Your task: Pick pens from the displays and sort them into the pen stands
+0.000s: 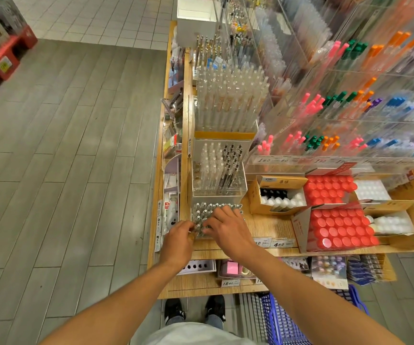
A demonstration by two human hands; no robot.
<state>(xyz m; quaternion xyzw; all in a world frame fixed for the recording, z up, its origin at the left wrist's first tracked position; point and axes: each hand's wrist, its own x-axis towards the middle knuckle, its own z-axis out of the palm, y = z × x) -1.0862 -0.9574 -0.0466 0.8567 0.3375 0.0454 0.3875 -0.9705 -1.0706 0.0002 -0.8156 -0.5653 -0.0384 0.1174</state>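
A clear acrylic pen stand [201,210] full of silver-tipped pens stands at the near left corner of the wooden shelf. My left hand [179,236] is at its front left corner, fingers curled around a pen top there. My right hand [226,226] lies over the stand's front right part, fingers bent down among the pens; what they hold is hidden. Behind it stands a second clear stand [219,168] with clear and black pens, then a taller stand [231,100] packed with clear pens.
Tiered acrylic displays [350,115] of coloured pens rise at the right. Cardboard boxes with red-capped bottles [338,227] and white bottles [279,197] sit on the shelf [270,227]. A blue basket [283,319] stands on the floor by my feet. Open grey floor lies to the left.
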